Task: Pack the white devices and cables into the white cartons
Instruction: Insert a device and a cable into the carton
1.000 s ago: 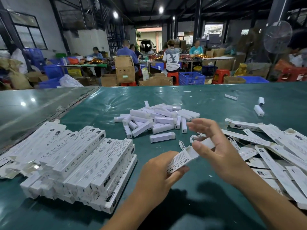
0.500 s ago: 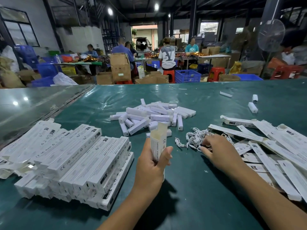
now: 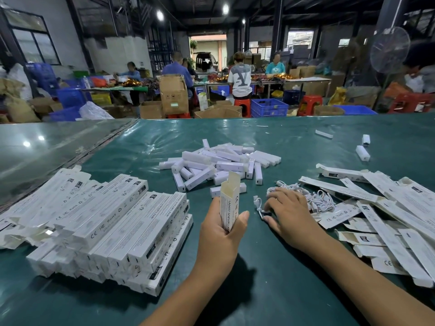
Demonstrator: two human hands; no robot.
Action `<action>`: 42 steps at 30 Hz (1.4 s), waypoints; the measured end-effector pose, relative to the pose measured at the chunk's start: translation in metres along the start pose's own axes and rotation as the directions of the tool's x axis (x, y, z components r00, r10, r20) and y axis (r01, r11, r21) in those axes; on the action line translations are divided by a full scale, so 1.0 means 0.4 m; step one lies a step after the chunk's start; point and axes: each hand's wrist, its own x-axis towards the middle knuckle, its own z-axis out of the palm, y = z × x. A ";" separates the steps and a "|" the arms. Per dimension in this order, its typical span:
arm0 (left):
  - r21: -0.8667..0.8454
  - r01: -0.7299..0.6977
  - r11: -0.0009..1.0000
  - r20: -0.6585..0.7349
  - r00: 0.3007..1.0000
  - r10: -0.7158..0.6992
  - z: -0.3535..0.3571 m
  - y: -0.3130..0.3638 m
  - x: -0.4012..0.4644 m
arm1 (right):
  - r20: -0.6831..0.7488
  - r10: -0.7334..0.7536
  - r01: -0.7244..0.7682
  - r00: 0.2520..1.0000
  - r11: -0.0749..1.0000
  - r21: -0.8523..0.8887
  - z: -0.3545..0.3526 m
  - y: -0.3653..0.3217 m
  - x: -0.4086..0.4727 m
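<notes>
Carton: the white carton (image 3: 229, 203) is standing almost straight up in the left hand (image 3: 220, 234), with its top flap open and its mouth facing up.
Left fingers: the thumb (image 3: 242, 216) and the other fingers are wrapping round the lower half of the carton and clamping on it.
Right hand: the right hand (image 3: 290, 216) is lying on the near edge of the cable pile (image 3: 315, 196), just to the right of the carton.
Right fingers: they are spreading a little over the cables, and one thin cable end (image 3: 259, 204) is peeking out by the fingertips. I cannot tell if they are pinching a cable yet.
Devices: the white devices (image 3: 219, 165) are lying in a heap on the green surface (image 3: 270, 290), just past both hands.
Full cartons: the packed stack (image 3: 113, 222) is sitting to the left of the left hand.
Flat cartons: the empty ones (image 3: 388, 208) are lying to the right of the right hand.
Step in hand: I think the person is getting one cable for the open carton.
Next move: I think the right fingers need to pull one cable free of the tangle, then drop it into the open top. A device has to go in too.
</notes>
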 end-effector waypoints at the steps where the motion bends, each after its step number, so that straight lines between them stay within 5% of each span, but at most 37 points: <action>1: 0.003 0.004 1.000 -0.005 1.000 -0.004 0.001 0.000 0.000 | 0.023 0.023 -0.023 0.999 1.000 -0.011 0.005 0.000 0.000; 4: -0.002 0.019 1.000 -0.014 1.000 -0.019 0.003 0.000 0.002 | 0.048 0.015 -0.013 0.999 0.999 -0.039 -0.001 -0.004 -0.003; 8: -0.008 0.037 0.999 0.009 0.999 -0.037 0.001 -0.007 0.005 | -0.249 -0.050 0.085 0.967 0.988 0.131 -0.019 -0.012 -0.006; 13: -0.019 0.046 0.999 0.025 0.999 -0.045 0.001 -0.004 0.007 | 0.167 0.011 -0.021 0.986 0.998 0.059 0.001 -0.023 -0.003; 21: -0.019 0.060 0.998 0.018 0.998 -0.059 -0.003 -0.004 0.008 | -0.007 -0.067 0.067 0.998 0.998 -0.020 -0.013 -0.016 -0.002; 26: -0.046 0.108 0.993 0.026 0.994 -0.107 -0.018 0.004 0.021 | -0.182 -0.195 0.251 0.964 0.896 0.367 -0.084 -0.041 -0.035; 30: -0.198 0.240 0.950 0.170 0.963 -0.208 -0.046 0.019 0.039 | -0.334 -0.340 0.460 0.879 0.788 0.409 -0.144 -0.090 -0.055; 35: -0.268 0.251 0.930 0.279 0.944 -0.175 -0.061 0.028 0.034 | -0.358 -0.181 0.386 0.916 0.642 0.662 -0.177 -0.123 -0.070; 38: -0.272 0.241 0.932 0.287 0.944 -0.161 -0.066 0.032 0.035 | -0.363 -0.219 0.405 0.906 0.699 0.589 -0.182 -0.122 -0.068; 42: -0.296 0.243 0.924 0.279 0.947 -0.160 -0.065 0.036 0.033 | -0.194 -0.200 0.273 0.960 0.544 0.793 -0.187 -0.125 -0.074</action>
